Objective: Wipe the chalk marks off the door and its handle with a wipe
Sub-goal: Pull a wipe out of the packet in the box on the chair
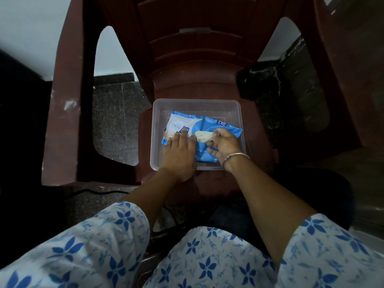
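head view looks down on a dark red plastic chair (66, 100), and on its seat, at the centre of the frame, sits a clear plastic tub (197, 103) with a blue pack of wipes (209, 122) lying in it. the left hand (180, 154) lies flat on the left half of the pack, fingers straight, pressing it down. the right hand (223, 145), a metal bangle (236, 155) on its wrist, pinches a bunched white wipe (202, 136) that sticks out of the pack's middle, just beside the left fingertips. the door and its handle are nowhere in the frame, so the wiping itself is not yet begun, i'd judge. what could go wrong from here: if the left hand eases off, the light pack may lift with the pull, or the tub may slide on the smooth seat toward its front edge. a sharp tug could tear the damp sheet or drag a second one out after it.
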Motion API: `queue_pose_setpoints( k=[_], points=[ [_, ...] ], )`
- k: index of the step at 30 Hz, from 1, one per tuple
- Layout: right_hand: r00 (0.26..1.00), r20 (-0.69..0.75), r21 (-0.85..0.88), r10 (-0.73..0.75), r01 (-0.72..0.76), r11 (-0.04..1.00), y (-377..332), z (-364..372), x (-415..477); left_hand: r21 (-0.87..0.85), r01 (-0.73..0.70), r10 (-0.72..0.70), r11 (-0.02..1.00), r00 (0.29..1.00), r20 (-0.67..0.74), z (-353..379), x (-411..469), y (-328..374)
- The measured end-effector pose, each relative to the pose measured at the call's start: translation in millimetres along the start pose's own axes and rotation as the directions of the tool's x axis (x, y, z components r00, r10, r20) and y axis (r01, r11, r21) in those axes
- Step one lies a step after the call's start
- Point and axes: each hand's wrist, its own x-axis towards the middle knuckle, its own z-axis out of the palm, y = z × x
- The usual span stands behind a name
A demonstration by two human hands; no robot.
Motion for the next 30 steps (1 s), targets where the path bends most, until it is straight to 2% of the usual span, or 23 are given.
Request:
queue_pose_setpoints(
  k=[2,5,8,14,18,22,27,30],
  points=[
    [0.998,-0.058,0.050,0.021,-0.018,0.999,-2,2,1,-0.010,0.001,-0.001,1.000,1.000,-0.003,-1,0,0],
    [0.997,-0.069,0.094,0.041,-0.034,0.995,-5,3,0,-0.043,0.001,-0.001,0.999,1.000,-0.002,-2,0,0],
    [0.997,-0.046,0.125,0.064,-0.058,0.991,-5,2,-3,-0.055,0.004,-0.004,0.998,1.000,-0.002,-3,-1,0],
    [0.996,0.028,0.324,0.083,-0.088,0.942,-11,-3,-4,-0.058,0.054,-0.054,0.997,0.998,0.016,-5,1,6],
    [1.000,0.018,0.153,0.002,-0.004,0.988,-12,-3,-7,-0.163,0.112,-0.121,0.980,0.992,-0.043,-12,7,16],
    [0.999,0.021,0.165,-0.042,0.038,0.986,-10,-1,-11,-0.173,0.114,-0.138,0.978,0.981,-0.134,-18,14,20],
    [0.998,0.061,0.122,0.014,-0.022,0.992,-9,-2,-9,-0.219,0.078,-0.133,0.973,0.960,-0.248,-17,17,18],
    [0.995,0.059,-0.028,-0.081,0.083,0.996,-3,-2,-6,-0.347,0.069,-0.168,0.935,0.949,-0.265,-17,23,20]
  ],
)
